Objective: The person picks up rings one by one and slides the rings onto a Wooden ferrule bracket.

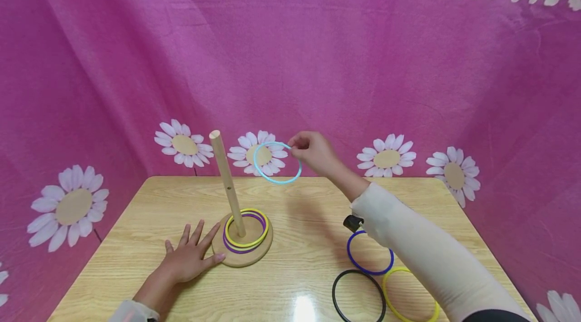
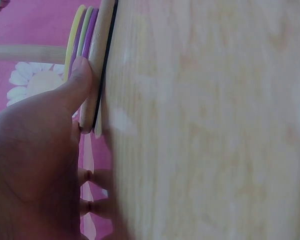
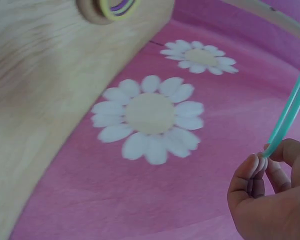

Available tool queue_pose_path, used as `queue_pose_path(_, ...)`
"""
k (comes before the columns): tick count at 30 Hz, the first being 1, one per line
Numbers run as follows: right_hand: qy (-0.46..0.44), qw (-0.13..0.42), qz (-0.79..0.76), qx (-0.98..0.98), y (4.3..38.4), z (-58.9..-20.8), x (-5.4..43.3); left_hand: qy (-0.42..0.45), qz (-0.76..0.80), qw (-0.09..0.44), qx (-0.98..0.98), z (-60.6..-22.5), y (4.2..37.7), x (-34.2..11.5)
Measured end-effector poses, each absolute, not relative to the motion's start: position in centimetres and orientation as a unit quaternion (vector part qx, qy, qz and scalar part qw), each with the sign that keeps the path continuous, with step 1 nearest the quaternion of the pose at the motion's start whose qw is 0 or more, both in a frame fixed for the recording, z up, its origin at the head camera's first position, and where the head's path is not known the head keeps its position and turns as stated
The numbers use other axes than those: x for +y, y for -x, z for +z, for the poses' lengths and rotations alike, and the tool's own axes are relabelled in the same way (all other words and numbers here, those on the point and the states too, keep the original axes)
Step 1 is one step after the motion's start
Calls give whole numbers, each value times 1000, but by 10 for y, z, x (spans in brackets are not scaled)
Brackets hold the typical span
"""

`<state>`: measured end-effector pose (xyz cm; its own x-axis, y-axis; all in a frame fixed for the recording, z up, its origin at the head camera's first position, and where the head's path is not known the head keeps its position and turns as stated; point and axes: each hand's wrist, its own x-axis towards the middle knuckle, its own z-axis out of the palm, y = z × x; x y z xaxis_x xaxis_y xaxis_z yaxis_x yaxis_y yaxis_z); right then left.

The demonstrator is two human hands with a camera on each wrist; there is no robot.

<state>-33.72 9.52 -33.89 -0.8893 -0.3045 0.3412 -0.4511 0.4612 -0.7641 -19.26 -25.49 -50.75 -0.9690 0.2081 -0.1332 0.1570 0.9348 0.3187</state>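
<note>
Left of centre on the bench (image 1: pixel 299 256), the base (image 1: pixel 242 261) bears the peg (image 1: pixel 226 176), with stacked rings (image 1: pixel 245 246) around the peg's foot and the left hand (image 1: pixel 187 260) touching the base's left edge. Right of the peg, the right hand (image 1: pixel 316 154) holds another ring (image 1: pixel 279 182) in the air, before the cloth (image 1: pixel 345 60) behind the bench. Right of the base lie three loose rings (image 1: pixel 356 271), one behind the other two.

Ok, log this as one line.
right hand: pinches light-blue ring, off peg | left hand: touches base | table: black ring, blue ring, yellow ring
</note>
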Motion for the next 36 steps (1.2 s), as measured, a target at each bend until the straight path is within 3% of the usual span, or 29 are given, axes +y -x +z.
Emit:
queue_pose_path(9,-238,111,506,-822,329,-308,77,-93,156,84,980,-507,192,-254)
queue_pose_path(23,-238,99,546,-797,309,-266,40,-94,149,77,981,-509,193,-255)
queue_pose_path(36,-251,78,503,-823,303,-276,18,-94,154,79,980,-513,195,-257)
